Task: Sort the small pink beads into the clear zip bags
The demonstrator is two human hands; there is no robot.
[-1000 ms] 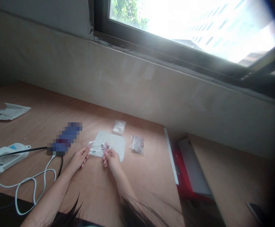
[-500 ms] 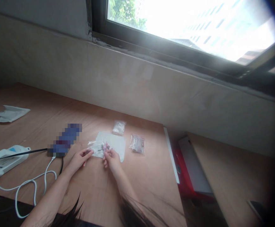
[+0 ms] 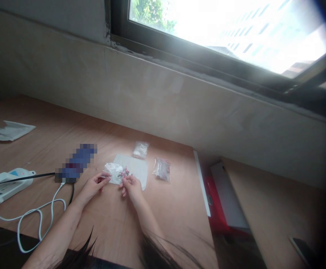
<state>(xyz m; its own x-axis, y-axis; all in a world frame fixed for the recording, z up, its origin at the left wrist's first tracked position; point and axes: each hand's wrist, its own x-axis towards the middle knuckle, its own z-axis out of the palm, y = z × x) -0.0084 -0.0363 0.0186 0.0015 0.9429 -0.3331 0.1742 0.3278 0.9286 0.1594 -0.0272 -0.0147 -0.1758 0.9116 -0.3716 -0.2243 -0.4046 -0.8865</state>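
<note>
My left hand point(image 3: 98, 184) pinches the near left edge of a clear plastic bag point(image 3: 114, 169), thumb and fingers together. Beside it on the right, my right hand point(image 3: 132, 186) is closed, its fingertips at small pink and dark pieces point(image 3: 124, 172) by the bag's right side. What the pieces are is too small to make out, and so is what lies between the right fingertips. Bag and pieces are over a pale square sheet point(image 3: 139, 170) on the wooden table point(image 3: 101, 228).
A filled clear bag point(image 3: 141, 150) lies behind the sheet, and a second bag with dark contents point(image 3: 162, 170) to its right. At left are a blurred-out phone-like device point(image 3: 77, 164), a white power strip point(image 3: 8, 186), looping cables point(image 3: 41, 211) and a white packet point(image 3: 10, 130).
The plastic bag looks more bunched up and stands nearer my left hand. Both hands stay in nearly the same place; the view has shifted slightly.
</note>
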